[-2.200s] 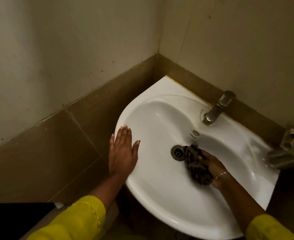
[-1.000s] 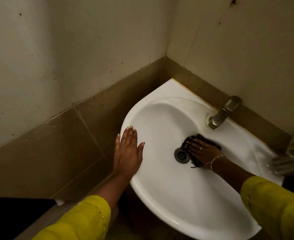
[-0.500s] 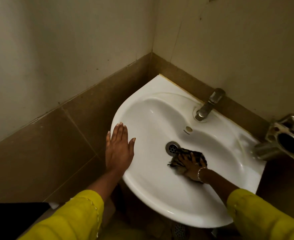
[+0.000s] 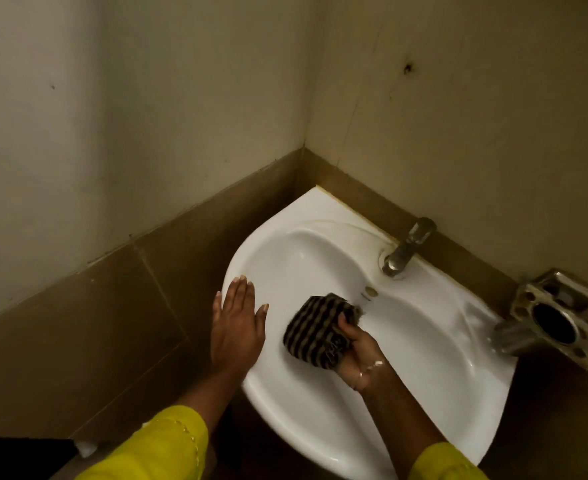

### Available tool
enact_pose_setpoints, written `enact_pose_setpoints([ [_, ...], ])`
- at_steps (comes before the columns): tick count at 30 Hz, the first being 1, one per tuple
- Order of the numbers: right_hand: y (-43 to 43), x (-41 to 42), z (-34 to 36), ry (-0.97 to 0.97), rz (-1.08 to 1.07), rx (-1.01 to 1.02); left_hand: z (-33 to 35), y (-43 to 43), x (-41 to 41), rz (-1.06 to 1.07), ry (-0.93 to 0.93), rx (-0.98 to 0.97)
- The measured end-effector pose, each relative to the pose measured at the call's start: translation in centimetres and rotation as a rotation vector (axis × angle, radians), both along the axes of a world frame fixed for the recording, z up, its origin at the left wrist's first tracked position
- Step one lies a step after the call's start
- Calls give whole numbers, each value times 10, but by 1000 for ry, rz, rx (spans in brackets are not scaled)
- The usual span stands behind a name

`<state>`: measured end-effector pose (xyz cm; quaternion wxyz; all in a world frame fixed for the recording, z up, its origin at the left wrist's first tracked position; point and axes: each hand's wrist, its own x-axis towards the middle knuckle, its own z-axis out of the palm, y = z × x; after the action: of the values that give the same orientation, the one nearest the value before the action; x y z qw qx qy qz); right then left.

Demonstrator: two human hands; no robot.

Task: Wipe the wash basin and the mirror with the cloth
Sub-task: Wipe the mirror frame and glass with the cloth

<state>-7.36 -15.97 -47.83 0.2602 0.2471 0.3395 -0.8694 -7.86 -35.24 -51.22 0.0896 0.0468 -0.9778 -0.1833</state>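
A white corner wash basin (image 4: 441, 341) is fixed to the tiled wall. My right hand (image 4: 358, 348) grips a dark striped cloth (image 4: 316, 327) bunched against the bottom of the bowl, where it covers the drain. My left hand (image 4: 237, 323) lies flat, fingers together, on the basin's left rim. A metal tap (image 4: 406, 247) stands at the back rim, with the overflow hole (image 4: 370, 291) below it. No mirror is in view.
A metal wall holder (image 4: 555, 320) with round openings juts out just right of the basin. Brown tiles (image 4: 95, 323) run along the lower walls, pale plaster above. A dark surface (image 4: 19, 457) fills the bottom left corner.
My right hand has slid the cloth from the right of the drain to the left, over it, and turned palm-up around the cloth. My left hand stays on the rim.
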Motion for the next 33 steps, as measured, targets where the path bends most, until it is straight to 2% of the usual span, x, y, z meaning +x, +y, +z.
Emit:
enact_pose_setpoints([
  [6, 22, 14, 60, 135, -134, -148, 5, -2, 5, -52, -110, -22],
  [11, 27, 33, 103, 229, -291, -123, 27, 4, 7, -221, -46, -190],
  [15, 33, 42, 141, 339, -393, -155, 88, 18, -6, -329, 249, -294],
  [22, 51, 48, 251, 640, -508, -189, 240, 48, -54, -458, 836, -181],
  [28, 50, 57, 371, 963, -701, -127, 379, 65, -96, -511, 1120, -112],
  [31, 47, 54, 424, 1106, -881, -77, 443, 70, -111, -549, 1267, -82],
  [33, 44, 50, 456, 1206, -1047, 34, 481, 73, -120, -562, 1356, -69],
])
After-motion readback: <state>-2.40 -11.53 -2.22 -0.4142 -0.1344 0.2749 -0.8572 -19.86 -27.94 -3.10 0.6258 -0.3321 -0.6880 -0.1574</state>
